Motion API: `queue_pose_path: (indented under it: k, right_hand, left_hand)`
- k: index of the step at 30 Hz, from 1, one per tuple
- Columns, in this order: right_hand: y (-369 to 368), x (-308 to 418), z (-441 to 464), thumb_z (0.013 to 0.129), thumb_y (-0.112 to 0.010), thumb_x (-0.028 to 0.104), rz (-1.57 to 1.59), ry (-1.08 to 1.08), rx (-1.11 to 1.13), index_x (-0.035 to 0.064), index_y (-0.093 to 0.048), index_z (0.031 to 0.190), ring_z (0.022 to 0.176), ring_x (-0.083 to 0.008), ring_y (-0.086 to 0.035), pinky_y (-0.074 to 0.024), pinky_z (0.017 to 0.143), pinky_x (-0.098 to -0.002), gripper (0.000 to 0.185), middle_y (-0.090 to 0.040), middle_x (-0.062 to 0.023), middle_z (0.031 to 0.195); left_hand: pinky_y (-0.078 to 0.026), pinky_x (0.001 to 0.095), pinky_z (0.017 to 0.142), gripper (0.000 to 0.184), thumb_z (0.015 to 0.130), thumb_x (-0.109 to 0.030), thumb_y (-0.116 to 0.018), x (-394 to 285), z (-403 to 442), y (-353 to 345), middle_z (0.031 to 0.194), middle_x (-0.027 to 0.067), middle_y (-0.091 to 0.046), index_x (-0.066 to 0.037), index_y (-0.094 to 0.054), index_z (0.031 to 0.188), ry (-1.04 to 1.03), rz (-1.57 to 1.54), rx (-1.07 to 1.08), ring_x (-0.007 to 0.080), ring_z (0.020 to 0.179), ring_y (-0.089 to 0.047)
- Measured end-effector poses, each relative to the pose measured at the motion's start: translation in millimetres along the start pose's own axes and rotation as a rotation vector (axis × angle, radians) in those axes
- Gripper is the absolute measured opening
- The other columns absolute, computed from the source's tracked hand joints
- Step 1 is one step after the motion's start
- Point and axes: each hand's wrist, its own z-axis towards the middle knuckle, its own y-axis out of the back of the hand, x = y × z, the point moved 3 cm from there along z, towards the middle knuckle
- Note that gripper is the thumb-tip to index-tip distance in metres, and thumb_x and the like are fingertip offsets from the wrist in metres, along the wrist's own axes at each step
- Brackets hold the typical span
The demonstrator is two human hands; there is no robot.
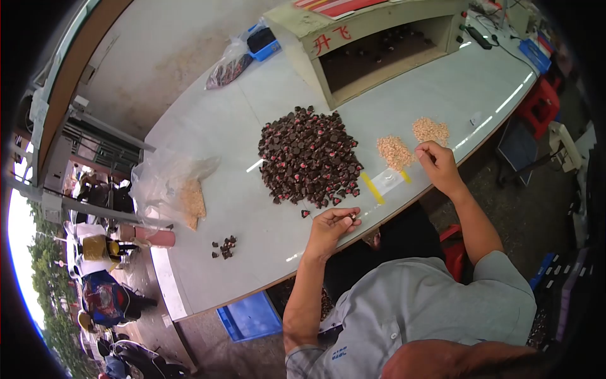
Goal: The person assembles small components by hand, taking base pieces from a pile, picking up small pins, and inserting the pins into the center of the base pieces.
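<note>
While my left hand (327,232) works at the near edge of the grey table (252,278), its thumb and forefinger pinch one small dark piece (354,218). Piece sits right at the fingertips, partly covered by them; a pale spot shows on it. Remaining fingers curled in behind.

Right hand (440,169): thumb and forefinger drawn together, tips at the edge of the nearer pale heap (394,153). Cannot tell whether a grain is caught between them, or whether they touch the heap. Farther pale heap (430,131) lies just beyond the knuckles.

Between my hands, two yellow strips (372,189) on the tabletop, a clear patch between them.

Large dark heap (306,155), flecked with pink and red, lies ahead of the left hand, near but apart from the fingers. One loose dark piece (305,214) lies between that heap and my left knuckles. Small dark cluster (224,247) well off to my left. Beyond it, a clear plastic bag (151,186) with pale grains inside.
</note>
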Motion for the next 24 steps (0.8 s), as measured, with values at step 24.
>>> queue_pose_path:
  k: [24]
  right_hand:
    - [30.2,-35.5,16.0,0.083,-0.068,0.007,-0.554,0.077,0.092,0.0083,-0.062,0.087,0.072,-0.0324,-0.069,-0.0530,0.063,-0.0439,0.008,-0.069,-0.0094,0.078]
  left_hand:
    - [-0.060,0.0290,0.086,0.023,0.099,0.002,-0.066,3.9,-0.4,2.3,0.125,0.0212,-0.070,0.006,-0.065,0.121,0.010,-0.010,0.021,0.0231,0.100,-0.073]
